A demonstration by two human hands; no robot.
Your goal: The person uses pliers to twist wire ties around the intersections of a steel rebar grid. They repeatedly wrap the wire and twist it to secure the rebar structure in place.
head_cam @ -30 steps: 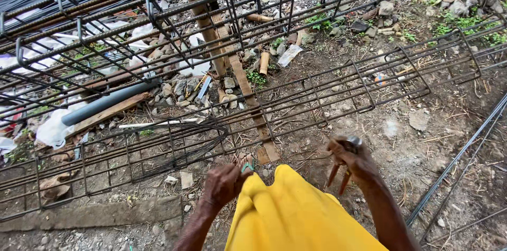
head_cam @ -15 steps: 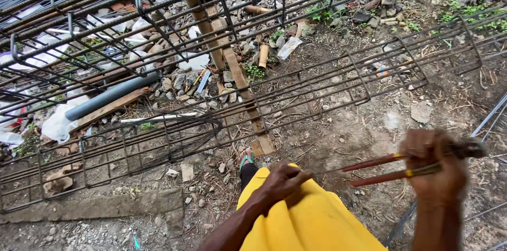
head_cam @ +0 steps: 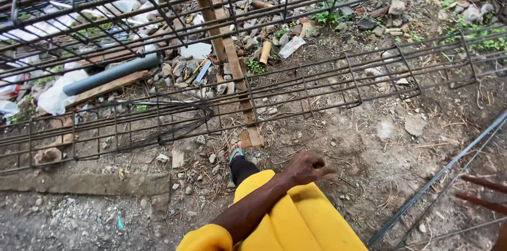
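One left hand [head_cam: 309,168] curled into fist, empty, above yellow cloth shorts [head_cam: 296,219]; right hand unseen, red-handled metal pincers [head_cam: 483,193] at right edge; state unclear.

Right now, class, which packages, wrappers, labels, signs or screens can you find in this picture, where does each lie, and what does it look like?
No signs, screens or readable labels show.
Crumpled white plastic bag: far left, on the rubble beside the grey plastic pipe.
Flat white wrapper: upper middle, on the dirt beyond the rusty steel rebar cage, pale and oblong.
Flat white plastic sheet: by the wooden post.
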